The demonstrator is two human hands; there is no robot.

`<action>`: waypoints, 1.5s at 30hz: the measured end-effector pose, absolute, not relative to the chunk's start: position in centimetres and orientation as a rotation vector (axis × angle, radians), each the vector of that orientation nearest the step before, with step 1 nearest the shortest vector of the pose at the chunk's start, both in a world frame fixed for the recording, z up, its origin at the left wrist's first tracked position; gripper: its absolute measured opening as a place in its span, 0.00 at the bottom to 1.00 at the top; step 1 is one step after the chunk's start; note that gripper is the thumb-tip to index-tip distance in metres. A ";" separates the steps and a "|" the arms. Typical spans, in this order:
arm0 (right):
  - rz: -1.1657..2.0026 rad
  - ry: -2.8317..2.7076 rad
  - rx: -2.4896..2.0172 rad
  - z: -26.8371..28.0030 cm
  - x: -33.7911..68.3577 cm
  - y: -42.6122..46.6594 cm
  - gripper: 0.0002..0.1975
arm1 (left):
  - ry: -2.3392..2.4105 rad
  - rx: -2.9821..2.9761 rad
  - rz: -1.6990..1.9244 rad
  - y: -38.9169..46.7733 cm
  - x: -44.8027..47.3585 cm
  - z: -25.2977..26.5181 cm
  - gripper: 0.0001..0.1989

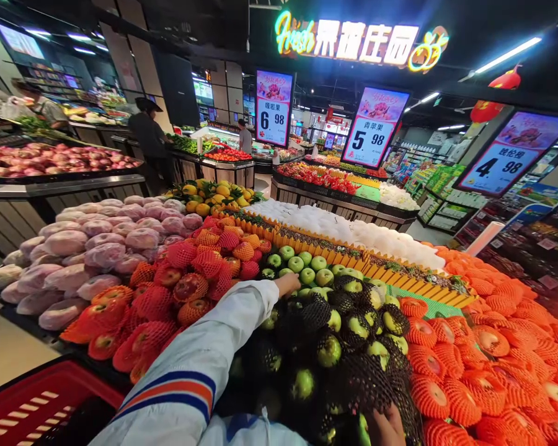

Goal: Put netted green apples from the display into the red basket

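Observation:
My left hand (287,284) reaches far forward in a white sleeve with blue and orange stripes. It lies at the left edge of a group of bare green apples (307,275), its fingers curled down and mostly hidden, so I cannot tell whether they grip one. At the bottom edge, my right hand (387,426) is partly cut off by the frame. Its fingers close on the edge of a black mesh net (369,381) over the near apples. More green apples in black foam nets (329,350) lie between the two hands.
Red-netted apples (155,303) and wrapped pinkish fruit (105,248) lie to the left, orange-netted fruit (481,378) to the right. A red shopping basket (51,396) stands at lower left. Yellow slatted dividers (307,241) cross behind the apples. People stand among farther displays.

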State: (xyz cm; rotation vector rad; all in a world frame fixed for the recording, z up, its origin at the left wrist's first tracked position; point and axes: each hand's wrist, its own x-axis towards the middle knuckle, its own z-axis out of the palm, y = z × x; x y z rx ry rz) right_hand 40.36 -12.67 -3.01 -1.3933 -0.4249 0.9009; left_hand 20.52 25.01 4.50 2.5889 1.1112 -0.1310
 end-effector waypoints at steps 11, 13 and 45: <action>0.849 -0.375 -1.400 1.6 37.3 -12.6 0.18 | 0.953 2.717 -0.276 25.9 18.5 1.7 0.22; 0.869 -0.357 -1.396 1.9 37.5 -12.8 0.18 | 0.937 2.734 -0.249 26.1 18.2 2.0 0.30; 0.909 -0.303 -1.370 2.9 36.6 -12.7 0.18 | 1.489 2.292 0.543 24.5 11.4 4.3 0.37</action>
